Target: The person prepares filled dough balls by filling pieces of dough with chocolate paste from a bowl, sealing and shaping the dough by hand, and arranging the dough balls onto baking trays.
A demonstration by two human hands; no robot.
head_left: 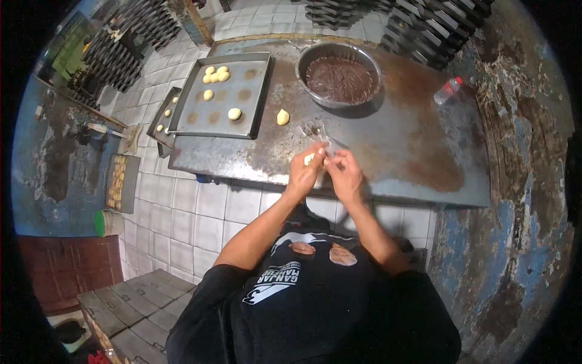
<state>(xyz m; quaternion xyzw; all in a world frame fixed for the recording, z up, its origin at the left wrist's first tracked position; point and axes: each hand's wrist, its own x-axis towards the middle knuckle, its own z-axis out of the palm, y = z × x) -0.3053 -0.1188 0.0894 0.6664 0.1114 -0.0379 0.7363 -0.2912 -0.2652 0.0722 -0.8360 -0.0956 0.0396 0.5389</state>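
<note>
My left hand [305, 170] holds a small pale lump of dough [309, 159] over the front of a metal table [394, 145]. My right hand [342, 170] is closed right beside it, its fingers pinching at the dough with a thin shiny utensil [324, 142] sticking up between the hands. A loose dough ball [283, 117] lies on the table just beyond my hands. Farther back stands a metal bowl [318, 51] of dark brown filling [341, 79]. To the left rests a baking tray [200, 118] with several dough balls [216, 74] on it.
A clear plastic bottle with a red cap [448, 90] lies at the table's right. A second tray [162, 124] pokes out under the first. On the tiled floor to the left are a tray of pieces [121, 182] and a green-rimmed bucket [108, 222]. Stacked dark racks [424, 24] stand behind.
</note>
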